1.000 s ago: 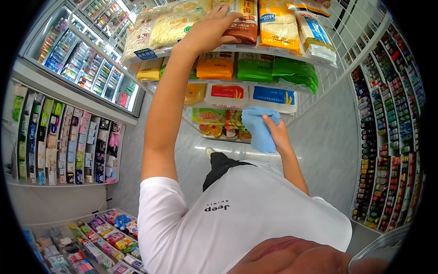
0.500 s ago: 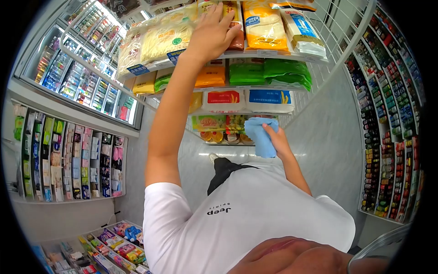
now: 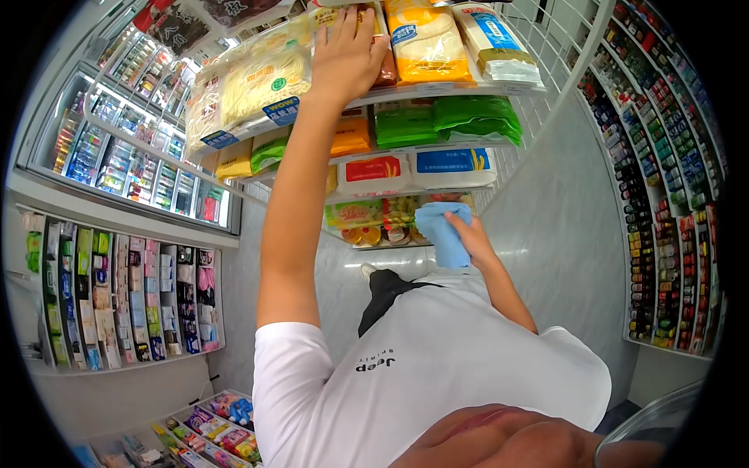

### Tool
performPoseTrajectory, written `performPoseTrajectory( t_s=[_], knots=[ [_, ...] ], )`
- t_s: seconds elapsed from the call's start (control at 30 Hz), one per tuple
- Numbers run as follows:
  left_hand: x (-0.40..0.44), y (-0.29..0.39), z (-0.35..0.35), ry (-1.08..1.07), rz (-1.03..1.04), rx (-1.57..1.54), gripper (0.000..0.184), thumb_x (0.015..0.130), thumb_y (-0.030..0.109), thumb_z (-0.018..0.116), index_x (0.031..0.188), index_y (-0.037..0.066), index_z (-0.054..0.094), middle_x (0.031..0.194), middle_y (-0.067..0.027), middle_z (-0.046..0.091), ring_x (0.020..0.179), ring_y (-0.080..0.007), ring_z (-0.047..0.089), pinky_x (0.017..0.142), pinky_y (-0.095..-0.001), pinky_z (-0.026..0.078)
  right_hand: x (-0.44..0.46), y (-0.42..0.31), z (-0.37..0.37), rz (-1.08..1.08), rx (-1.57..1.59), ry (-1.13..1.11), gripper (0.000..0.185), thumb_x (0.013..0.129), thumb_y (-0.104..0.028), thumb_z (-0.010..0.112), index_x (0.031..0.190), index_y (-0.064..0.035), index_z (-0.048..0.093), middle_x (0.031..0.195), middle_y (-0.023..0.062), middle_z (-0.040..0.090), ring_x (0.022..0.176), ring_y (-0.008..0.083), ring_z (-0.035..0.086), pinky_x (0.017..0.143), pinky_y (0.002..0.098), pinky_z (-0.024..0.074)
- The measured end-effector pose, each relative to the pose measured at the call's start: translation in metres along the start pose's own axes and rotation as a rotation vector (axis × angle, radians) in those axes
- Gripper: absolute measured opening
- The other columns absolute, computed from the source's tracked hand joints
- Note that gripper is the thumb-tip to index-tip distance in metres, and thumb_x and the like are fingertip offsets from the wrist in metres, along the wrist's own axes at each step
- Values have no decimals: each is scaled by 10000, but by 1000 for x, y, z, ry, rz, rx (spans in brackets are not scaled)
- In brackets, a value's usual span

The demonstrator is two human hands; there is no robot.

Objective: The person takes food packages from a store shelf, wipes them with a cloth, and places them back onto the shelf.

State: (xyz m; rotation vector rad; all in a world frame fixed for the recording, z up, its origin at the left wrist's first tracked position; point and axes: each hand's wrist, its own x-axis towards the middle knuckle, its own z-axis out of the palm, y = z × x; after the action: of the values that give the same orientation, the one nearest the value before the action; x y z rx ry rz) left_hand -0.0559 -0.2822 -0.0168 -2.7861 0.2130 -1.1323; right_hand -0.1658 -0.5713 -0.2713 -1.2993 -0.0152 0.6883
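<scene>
My left hand (image 3: 349, 61) reaches up to the top shelf and lies with outstretched fingers on a brown-and-yellow noodle package (image 3: 385, 69), partly covering it. Beside it are a bag of pale noodles (image 3: 261, 78) on the left and an orange-and-white noodle package (image 3: 429, 47) on the right. Lower down, near my body, my right hand (image 3: 470, 238) is closed around a light blue cloth (image 3: 443, 234), which hangs from it in front of the lowest shelf.
Lower shelf tiers hold green packages (image 3: 476, 119) and red and blue labelled bags (image 3: 374, 170). A white wire side panel (image 3: 558, 74) bounds the rack. Lit fridges (image 3: 133, 148) and hanging goods (image 3: 117, 288) stand left, bottle shelves (image 3: 663, 195) right, grey floor (image 3: 538, 242) between.
The view has shifted, with the rack sliding left. My left hand now lies flatter over the brown-and-yellow package, its fingers closer to its left part. My right hand keeps hold of the cloth.
</scene>
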Motion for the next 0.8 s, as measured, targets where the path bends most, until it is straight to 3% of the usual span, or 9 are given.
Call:
performPoseTrajectory(
  t_s=[0.07, 0.17, 0.37, 0.6, 0.8],
  knots=[
    [4, 2, 1, 1, -29, -3, 561, 964, 290, 507, 1446, 26, 393, 1500, -228, 365, 1353, -381, 393, 1136, -481, 288, 0, 0, 1, 5, 4, -1, 394, 949, -281, 639, 1205, 16, 599, 1075, 77, 663, 925, 132, 615, 803, 279, 505],
    [-2, -4, 17, 143, 3, -19, 596, 985, 476, 436, 1422, 71, 464, 1506, -196, 385, 1412, -348, 331, 1154, -507, 229, -1, 3, -2, -7, 21, -3, 386, 951, -274, 635, 1206, 13, 601, 1068, 75, 666, 917, 130, 617, 797, 279, 506],
    [-5, -10, 20, 55, 9, -28, 606, 1004, 482, 379, 1486, 113, 378, 1550, -172, 326, 1438, -336, 287, 1167, -515, 195, -10, 9, -10, -17, 24, 62, 383, 952, -289, 629, 1186, 13, 610, 1050, 76, 673, 912, 138, 632, 792, 286, 513],
    [-9, -4, 12, 55, -2, -68, 592, 998, 455, 417, 1472, 100, 403, 1541, -174, 344, 1435, -341, 292, 1168, -489, 201, -14, 19, -24, 16, 67, 51, 405, 952, -291, 628, 1213, 17, 595, 1078, 82, 668, 933, 144, 632, 804, 289, 515],
    [-8, -2, 8, 132, 3, -154, 530, 964, 391, 511, 1362, 42, 530, 1451, -205, 455, 1375, -366, 376, 1145, -493, 236, -15, 18, -28, 28, 85, 54, 391, 950, -285, 628, 1194, 19, 608, 1064, 79, 674, 920, 141, 633, 795, 290, 516]
  ],
)
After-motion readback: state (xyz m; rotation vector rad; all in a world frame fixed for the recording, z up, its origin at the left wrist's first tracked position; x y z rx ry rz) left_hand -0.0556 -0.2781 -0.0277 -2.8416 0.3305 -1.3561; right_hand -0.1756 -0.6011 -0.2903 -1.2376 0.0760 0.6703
